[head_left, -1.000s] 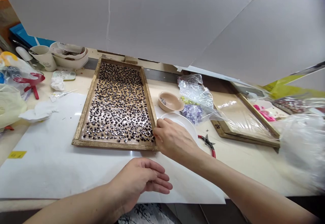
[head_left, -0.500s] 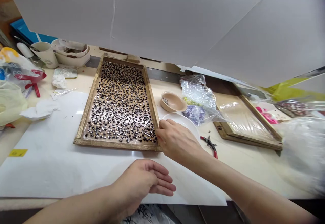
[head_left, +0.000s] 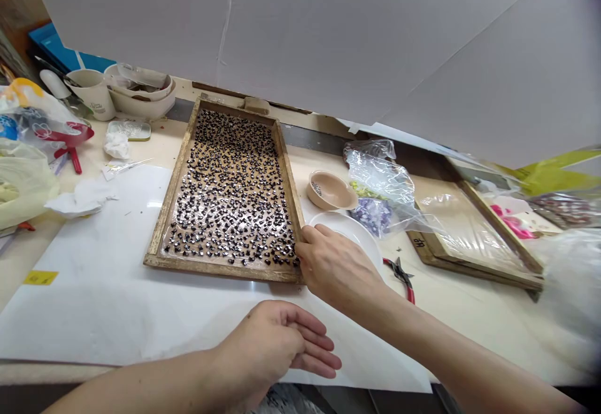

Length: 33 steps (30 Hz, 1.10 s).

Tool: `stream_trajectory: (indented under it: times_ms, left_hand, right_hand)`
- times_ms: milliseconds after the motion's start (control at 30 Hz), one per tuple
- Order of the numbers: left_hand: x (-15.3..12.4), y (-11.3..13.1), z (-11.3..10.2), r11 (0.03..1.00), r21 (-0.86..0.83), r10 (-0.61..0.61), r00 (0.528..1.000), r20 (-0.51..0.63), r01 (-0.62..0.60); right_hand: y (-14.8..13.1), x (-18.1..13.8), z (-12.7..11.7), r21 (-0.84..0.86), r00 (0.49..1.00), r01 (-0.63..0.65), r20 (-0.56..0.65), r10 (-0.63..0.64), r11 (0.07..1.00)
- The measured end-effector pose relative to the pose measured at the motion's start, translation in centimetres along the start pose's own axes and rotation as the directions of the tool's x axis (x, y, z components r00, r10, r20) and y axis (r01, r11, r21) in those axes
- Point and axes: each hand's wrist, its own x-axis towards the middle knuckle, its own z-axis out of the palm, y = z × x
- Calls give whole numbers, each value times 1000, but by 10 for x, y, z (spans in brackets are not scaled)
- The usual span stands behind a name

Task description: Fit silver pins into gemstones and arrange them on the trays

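Note:
A wooden frame tray [head_left: 162, 229] lies on white paper, its film-lined inside scattered with small shiny black pieces [head_left: 235, 176]. At the tray's lower right corner, my right hand [head_left: 335, 263] has its fingers closed round the wooden edge. My left hand [head_left: 282, 342] hovers near the front of the paper, palm turned up and fingers stretched out, with nothing in it. Just beyond my right hand are a white plate [head_left: 350, 229] and a tan bowl [head_left: 331, 191] holding some small grey bits.
Red-handled cutters [head_left: 401, 276] lie right of my right hand. Clear plastic bags [head_left: 380, 176] rest behind the plate. More wooden frames [head_left: 474, 229] are stacked at the right. A cup [head_left: 96, 98], tubs [head_left: 145, 104] and crumpled tissue [head_left: 82, 198] stand at the left.
The whole scene has shifted slightly right in view, as the camera turned a little. My right hand stays at the tray's corner, and my left hand remains open below it.

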Motion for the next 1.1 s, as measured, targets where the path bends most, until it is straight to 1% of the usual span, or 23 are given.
stream_trajectory:
  times_ms: [267,700,967,1100]
  left_hand:
    - [0,-1,0,1000,-10,1,1000,13,-1]
    - [1,-2,-1,1000,-2,-8,1000,9,8]
    - [1,-3,-1,1000,-3,-2,1000,10,2]
    - [1,-2,0,1000,2,6,1000,8,-6]
  right_hand:
    - [-3,2,-5,-24,999,-1,49,2,1000]
    - [-4,3,-6,-20,997,-16,71,18,1000]
    - [-4,4,-7,8,997,-11,76,10,1000]
    - [-1,0,-7,35,999,-18,30,16,999]
